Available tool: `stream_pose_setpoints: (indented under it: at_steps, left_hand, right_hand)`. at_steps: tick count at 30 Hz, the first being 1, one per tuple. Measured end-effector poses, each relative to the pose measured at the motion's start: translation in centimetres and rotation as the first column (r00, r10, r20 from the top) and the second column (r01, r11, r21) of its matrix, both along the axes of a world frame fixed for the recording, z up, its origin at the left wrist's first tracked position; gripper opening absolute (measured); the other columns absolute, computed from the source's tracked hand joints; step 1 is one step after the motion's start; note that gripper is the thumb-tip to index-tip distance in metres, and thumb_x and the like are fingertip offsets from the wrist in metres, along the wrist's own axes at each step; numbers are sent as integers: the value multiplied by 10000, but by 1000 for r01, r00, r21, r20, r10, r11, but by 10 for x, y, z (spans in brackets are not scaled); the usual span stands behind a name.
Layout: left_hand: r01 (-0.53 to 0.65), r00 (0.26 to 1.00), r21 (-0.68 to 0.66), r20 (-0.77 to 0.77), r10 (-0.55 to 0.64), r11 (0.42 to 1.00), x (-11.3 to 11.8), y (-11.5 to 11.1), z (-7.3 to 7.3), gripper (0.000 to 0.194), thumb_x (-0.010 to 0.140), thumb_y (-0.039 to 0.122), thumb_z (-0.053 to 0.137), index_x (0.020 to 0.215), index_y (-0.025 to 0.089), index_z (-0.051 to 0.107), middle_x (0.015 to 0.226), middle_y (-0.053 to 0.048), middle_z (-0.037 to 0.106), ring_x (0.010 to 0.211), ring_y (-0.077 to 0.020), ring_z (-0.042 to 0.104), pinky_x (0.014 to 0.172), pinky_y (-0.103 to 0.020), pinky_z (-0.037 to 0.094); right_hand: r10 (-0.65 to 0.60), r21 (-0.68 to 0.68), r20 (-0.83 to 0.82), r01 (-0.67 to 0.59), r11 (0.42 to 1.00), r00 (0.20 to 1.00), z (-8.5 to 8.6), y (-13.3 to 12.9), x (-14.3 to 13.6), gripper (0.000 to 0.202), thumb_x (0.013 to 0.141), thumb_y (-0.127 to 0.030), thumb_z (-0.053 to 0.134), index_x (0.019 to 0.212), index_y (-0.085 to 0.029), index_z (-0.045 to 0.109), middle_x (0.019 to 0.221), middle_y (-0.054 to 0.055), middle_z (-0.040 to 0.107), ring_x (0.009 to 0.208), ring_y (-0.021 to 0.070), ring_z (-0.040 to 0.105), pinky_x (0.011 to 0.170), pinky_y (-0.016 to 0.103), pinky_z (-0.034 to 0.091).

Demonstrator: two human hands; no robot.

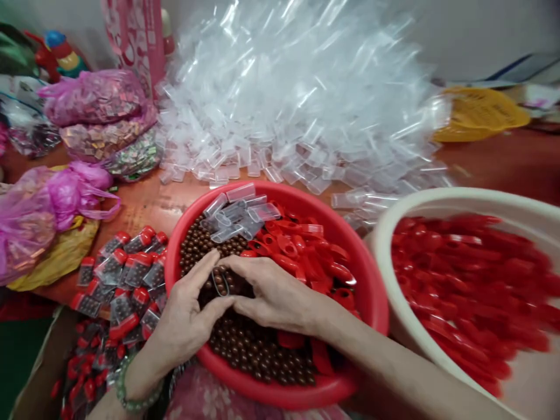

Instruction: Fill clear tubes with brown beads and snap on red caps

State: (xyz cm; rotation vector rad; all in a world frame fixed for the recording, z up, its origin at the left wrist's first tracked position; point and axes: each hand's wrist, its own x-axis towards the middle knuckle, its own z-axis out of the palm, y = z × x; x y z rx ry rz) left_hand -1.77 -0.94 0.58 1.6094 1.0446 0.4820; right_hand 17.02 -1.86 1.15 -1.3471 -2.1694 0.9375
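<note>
Over the red basin (380,291), my left hand (186,309) is closed around a small clear plastic tube (221,282). Its oval mouth faces me, and brown balls show inside it. My right hand (273,291) meets it from the other side, its thumb and fingers curved in against the tube's rim. Beneath both hands lie many loose brown balls (262,350). Several empty clear tubes (238,211) rest on the balls at the basin's back. Red plastic caps (301,251) fill the basin's right side, partly behind my right forearm.
A big heap of clear tubes (297,105) covers the table's back. At right stands a white basin (382,233) of red pieces. Filled red-capped tubes (126,268) pile up at left, spilling into a box below. Pink bags (94,96) and a yellow basket (483,114) flank the heap.
</note>
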Motion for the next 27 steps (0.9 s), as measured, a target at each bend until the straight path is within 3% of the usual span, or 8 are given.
stream_pose_setpoints:
  at_steps: [5,7,10,16,20,23,27]
  left_hand:
    - [5,1000,176,5,-6,984,5,-2,1,538,890,237,609,1403,112,502,1473,-161,522,1396,-268,461,1201,-459,330]
    - [-11,1000,225,26,5,974,4,-3,3,506,904,211,582,1393,117,496,1456,-157,538,1374,-255,487,1189,-445,353]
    - [-52,995,193,90,35,980,0,-4,6,449,924,226,574,1362,166,499,1414,-129,571,1312,-239,542,1131,-402,426]
    - [57,997,171,36,-64,984,0,1,10,352,892,234,642,1234,194,568,1201,-81,672,1109,-210,634,985,-323,485]
    - [87,994,187,44,-96,979,1,5,12,365,864,233,682,1213,201,580,1124,-61,681,1025,-193,641,927,-303,487]
    - [63,997,126,36,-68,990,1,8,12,283,827,284,734,1066,192,613,920,-22,668,832,-164,624,777,-274,494]
    - [53,996,62,67,-57,997,2,12,12,243,795,303,769,924,186,600,810,9,622,738,-138,575,701,-250,457]
  right_hand:
    - [-18,8,-87,19,1000,996,5,-11,0,186,809,-32,555,937,-162,589,882,42,697,812,161,656,749,269,513]
    - [-28,0,-71,28,1000,997,12,-15,4,190,852,-72,564,1016,-161,594,956,62,704,888,173,669,796,287,526]
    - [-73,28,18,72,997,997,24,-19,19,279,903,-117,556,1175,-174,577,1122,89,695,1029,186,667,883,308,525]
    - [-243,173,146,217,961,959,32,-21,55,168,952,-182,508,1057,-186,639,962,50,721,839,173,689,760,296,527]
    - [-174,153,362,125,980,916,21,-22,53,155,950,-166,487,918,-190,637,853,41,685,746,174,645,678,296,483]
    - [-132,198,538,27,980,833,14,-24,42,81,883,-137,568,860,-193,622,823,42,674,752,212,615,663,327,439]
    - [-142,260,662,-48,965,736,12,-22,28,122,824,-81,602,863,-196,616,790,39,665,730,227,562,687,350,397]
